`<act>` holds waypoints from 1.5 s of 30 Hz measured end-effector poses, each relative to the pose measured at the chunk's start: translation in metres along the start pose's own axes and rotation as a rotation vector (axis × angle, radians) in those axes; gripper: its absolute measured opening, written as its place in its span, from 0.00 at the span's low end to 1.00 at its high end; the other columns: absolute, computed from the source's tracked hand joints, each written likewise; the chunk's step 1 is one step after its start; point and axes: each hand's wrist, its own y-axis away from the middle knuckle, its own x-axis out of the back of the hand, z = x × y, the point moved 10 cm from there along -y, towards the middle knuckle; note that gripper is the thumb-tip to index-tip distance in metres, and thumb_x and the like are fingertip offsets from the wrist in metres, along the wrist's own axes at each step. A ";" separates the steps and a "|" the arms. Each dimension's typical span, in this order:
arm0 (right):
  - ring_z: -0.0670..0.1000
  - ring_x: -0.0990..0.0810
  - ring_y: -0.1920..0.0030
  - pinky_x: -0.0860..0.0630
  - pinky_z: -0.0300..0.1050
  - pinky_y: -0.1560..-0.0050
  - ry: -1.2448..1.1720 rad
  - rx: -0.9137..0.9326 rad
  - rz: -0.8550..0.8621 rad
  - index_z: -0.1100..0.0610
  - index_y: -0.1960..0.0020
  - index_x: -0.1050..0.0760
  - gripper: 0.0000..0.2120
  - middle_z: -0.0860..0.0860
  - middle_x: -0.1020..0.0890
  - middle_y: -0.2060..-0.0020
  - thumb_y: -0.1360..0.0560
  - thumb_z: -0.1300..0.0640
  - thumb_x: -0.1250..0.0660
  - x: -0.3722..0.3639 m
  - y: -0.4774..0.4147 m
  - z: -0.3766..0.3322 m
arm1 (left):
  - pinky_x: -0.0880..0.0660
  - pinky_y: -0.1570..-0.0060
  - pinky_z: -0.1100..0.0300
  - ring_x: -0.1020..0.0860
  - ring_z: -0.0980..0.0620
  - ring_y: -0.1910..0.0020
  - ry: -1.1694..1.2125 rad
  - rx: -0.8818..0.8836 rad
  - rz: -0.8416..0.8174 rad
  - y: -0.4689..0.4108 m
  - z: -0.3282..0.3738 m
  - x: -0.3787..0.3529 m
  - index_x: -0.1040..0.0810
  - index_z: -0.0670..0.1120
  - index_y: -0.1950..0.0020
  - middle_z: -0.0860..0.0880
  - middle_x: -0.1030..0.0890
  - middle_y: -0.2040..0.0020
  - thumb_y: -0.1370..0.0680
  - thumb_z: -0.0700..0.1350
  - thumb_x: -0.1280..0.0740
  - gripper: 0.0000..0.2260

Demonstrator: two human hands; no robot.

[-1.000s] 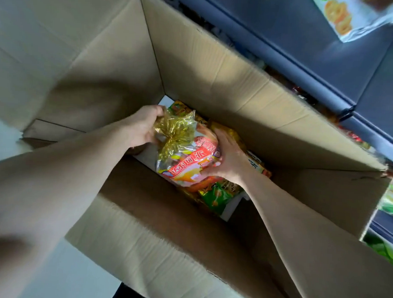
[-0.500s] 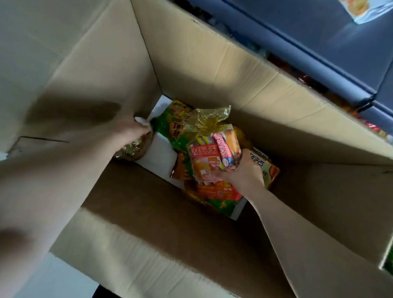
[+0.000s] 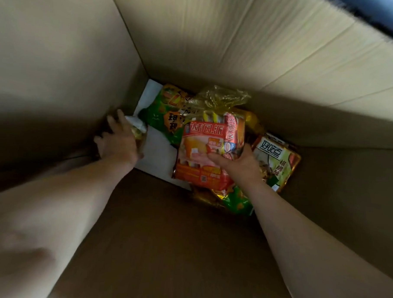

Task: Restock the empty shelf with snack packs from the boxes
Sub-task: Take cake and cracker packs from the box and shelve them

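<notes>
Both my arms reach deep into a large cardboard box (image 3: 218,48). My right hand (image 3: 240,161) grips a red and orange snack pack in a clear yellowish bag (image 3: 204,144), its twisted top pointing away from me. At the box's left wall my left hand (image 3: 119,141) curls round a small pale pack (image 3: 135,126), mostly hidden under the fingers. A green snack pack (image 3: 163,116) lies behind, and a green and gold pack (image 3: 276,161) lies to the right of my right hand. Several more packs lie underneath.
A white sheet (image 3: 157,156) covers part of the box floor. The tall box walls close in on all sides. A sliver of dark blue shelf (image 3: 385,19) shows at the top right corner.
The view has dropped further into the box, and the shelf has almost left the frame. My left hand let go of the bag's top and took a small pack by the left wall.
</notes>
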 end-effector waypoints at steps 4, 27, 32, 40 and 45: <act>0.55 0.25 0.34 0.26 0.61 0.34 -0.081 -0.083 -0.050 0.49 0.24 0.39 0.61 0.49 0.23 0.34 0.52 0.29 0.22 0.000 0.006 0.007 | 0.30 0.38 0.42 0.28 0.35 0.35 -0.012 0.000 -0.078 -0.002 -0.007 -0.004 0.61 0.43 0.20 0.36 0.29 0.31 0.25 0.51 0.29 0.47; 0.52 0.21 0.45 0.21 0.51 0.44 -0.100 0.204 0.236 0.50 0.35 0.31 0.41 0.47 0.20 0.45 0.41 0.37 0.19 0.258 0.319 -0.109 | 0.27 0.38 0.54 0.26 0.44 0.35 0.553 -0.432 0.047 0.319 -0.047 0.319 0.48 0.63 0.21 0.48 0.29 0.27 0.30 0.49 0.22 0.47; 0.52 0.20 0.47 0.22 0.51 0.48 -0.197 0.364 0.191 0.50 0.38 0.33 0.43 0.45 0.21 0.49 0.47 0.38 0.19 0.291 0.406 -0.160 | 0.31 0.47 0.58 0.26 0.47 0.42 0.601 -0.475 0.183 0.400 -0.091 0.388 0.40 0.48 0.24 0.46 0.25 0.35 0.31 0.50 0.21 0.41; 0.44 0.19 0.54 0.23 0.45 0.55 -0.192 0.592 0.125 0.46 0.40 0.30 0.29 0.42 0.19 0.52 0.35 0.49 0.19 0.314 0.519 -0.249 | 0.33 0.31 0.49 0.36 0.42 0.26 0.319 -0.488 0.503 0.522 -0.170 0.489 0.37 0.63 0.25 0.47 0.36 0.26 0.33 0.65 0.25 0.39; 0.53 0.14 0.52 0.18 0.55 0.49 -0.179 0.684 0.026 0.45 0.36 0.30 0.35 0.48 0.16 0.47 0.39 0.45 0.19 0.314 0.573 -0.301 | 0.29 0.37 0.54 0.29 0.46 0.32 0.300 -0.483 0.596 0.571 -0.216 0.526 0.35 0.59 0.26 0.50 0.29 0.29 0.29 0.58 0.25 0.34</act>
